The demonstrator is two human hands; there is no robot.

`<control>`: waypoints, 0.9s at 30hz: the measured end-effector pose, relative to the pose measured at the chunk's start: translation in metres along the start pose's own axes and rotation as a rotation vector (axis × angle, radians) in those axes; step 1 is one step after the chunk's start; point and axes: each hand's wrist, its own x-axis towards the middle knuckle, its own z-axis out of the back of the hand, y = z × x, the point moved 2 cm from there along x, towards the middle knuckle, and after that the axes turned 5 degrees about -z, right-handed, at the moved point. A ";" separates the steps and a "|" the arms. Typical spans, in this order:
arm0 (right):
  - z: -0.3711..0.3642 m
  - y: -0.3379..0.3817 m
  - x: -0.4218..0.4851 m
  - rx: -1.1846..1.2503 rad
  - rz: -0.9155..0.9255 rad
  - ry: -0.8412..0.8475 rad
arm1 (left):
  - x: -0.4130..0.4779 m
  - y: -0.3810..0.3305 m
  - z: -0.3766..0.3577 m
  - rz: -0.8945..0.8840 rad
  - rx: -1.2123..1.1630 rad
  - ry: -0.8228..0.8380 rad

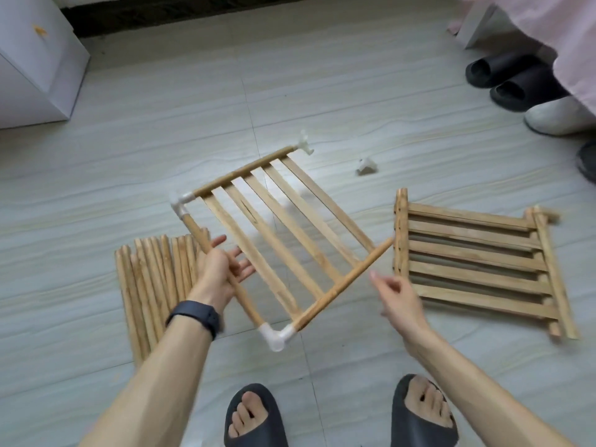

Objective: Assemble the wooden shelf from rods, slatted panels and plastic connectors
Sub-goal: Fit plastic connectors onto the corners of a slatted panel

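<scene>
A slatted wooden panel (274, 233) is tilted above the floor, with rods along three sides. White plastic connectors sit on its left corner (182, 201), near corner (277, 337) and far corner (304, 145). The right rod end (388, 243) is bare. My left hand (222, 266) lies against the left side rod (245, 301) with its fingers spread straight. Just right of the near rod, my right hand (396, 298) hovers with loosely bent fingers and holds nothing. A loose white connector (366, 166) lies on the floor beyond the panel.
A bundle of loose rods (151, 285) lies on the floor at the left. More slatted panels (474, 266) are stacked at the right. Black slippers (503, 75), a white shoe (561, 117) and pink fabric (554, 33) are at the far right, a white cabinet (32, 59) far left. My feet in dark slippers (254, 417) stand below.
</scene>
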 end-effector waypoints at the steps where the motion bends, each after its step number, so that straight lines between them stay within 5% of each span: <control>1: 0.013 0.009 0.013 0.031 0.029 -0.074 | 0.005 -0.012 0.008 -0.015 0.068 0.006; 3: 0.029 0.027 0.038 0.122 0.060 -0.035 | 0.014 -0.037 0.020 -0.051 0.252 0.041; 7: 0.026 0.051 0.060 0.270 -0.083 0.351 | 0.023 -0.065 0.027 -0.081 0.537 0.123; 11: -0.014 0.037 0.046 0.045 -0.117 0.565 | 0.028 -0.064 0.005 -0.076 0.775 0.228; 14: -0.040 0.013 0.030 -0.009 -0.090 0.445 | 0.040 -0.057 -0.020 -0.155 0.950 0.286; 18: -0.057 -0.016 0.006 0.234 -0.149 0.375 | 0.053 -0.060 -0.054 -0.486 1.371 0.255; 27: -0.093 -0.054 -0.051 0.684 -0.487 0.232 | 0.035 -0.030 -0.101 -0.539 1.314 0.537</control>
